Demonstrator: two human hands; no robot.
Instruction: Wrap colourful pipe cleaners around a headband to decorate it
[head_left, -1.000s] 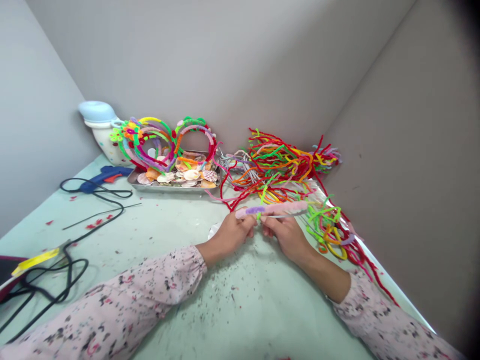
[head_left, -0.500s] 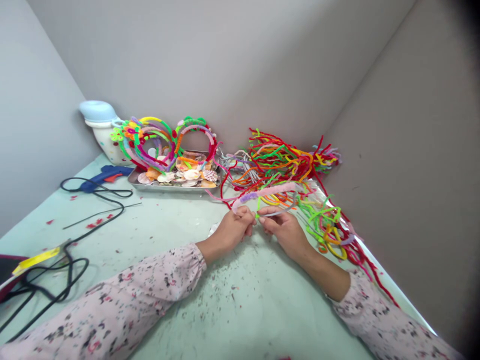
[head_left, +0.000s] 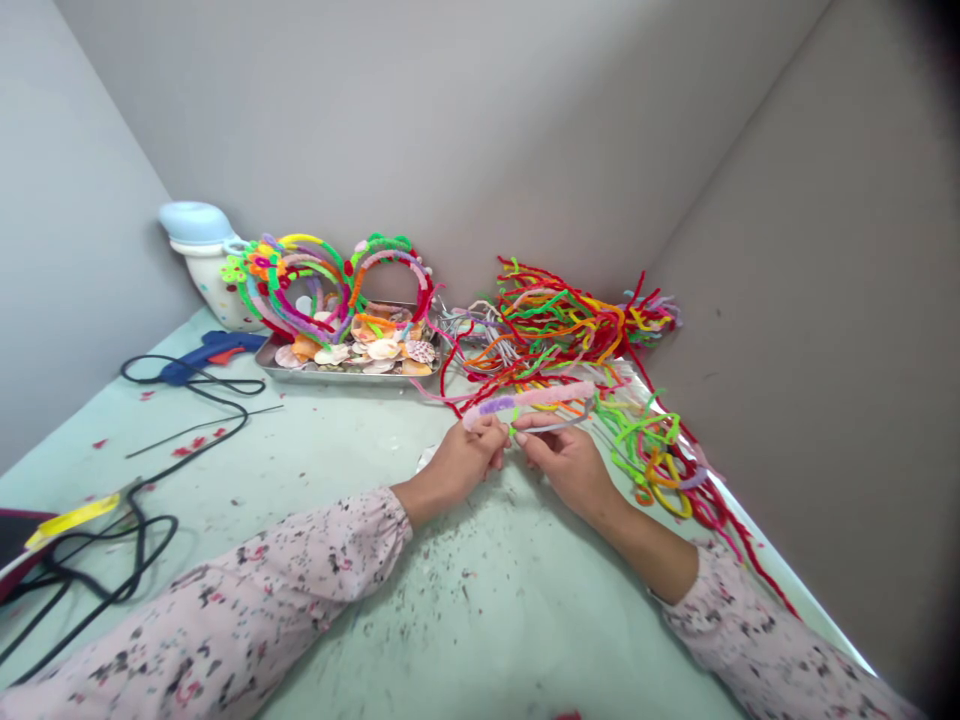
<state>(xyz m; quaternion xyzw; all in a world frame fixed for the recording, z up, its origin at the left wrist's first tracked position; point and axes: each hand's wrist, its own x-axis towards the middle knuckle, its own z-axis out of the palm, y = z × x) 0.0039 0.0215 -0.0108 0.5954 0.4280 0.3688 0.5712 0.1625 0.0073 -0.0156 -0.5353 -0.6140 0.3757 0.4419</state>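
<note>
Both of my hands meet over the middle of the table around a thin headband [head_left: 536, 399]. Pink and purple fuzzy pipe cleaner covers its upper arc, while the lower stretch nearer me is bare grey. My left hand [head_left: 466, 458] is closed on the headband's left part, fingers curled. Opposite it, my right hand [head_left: 566, 460] pinches the bare grey part between thumb and fingers. A short bright green pipe cleaner [head_left: 513, 430] shows at the gap between my fingertips, against the band. My fingers hide where its ends lie.
A metal tray [head_left: 349, 377] holds shells and finished colourful headbands [head_left: 300, 290]. Loose pipe cleaners [head_left: 570, 315] pile up at the back right, trailing along the right edge. At left lie a blue glue gun [head_left: 202, 358] and black cable [head_left: 244, 415], near a blue-lidded bottle [head_left: 214, 270].
The headband's fuzzy arc has tilted slightly downward and turned, so more of its purple part shows. Less of the green pipe cleaner stands up. Both hands stay nearly in place.
</note>
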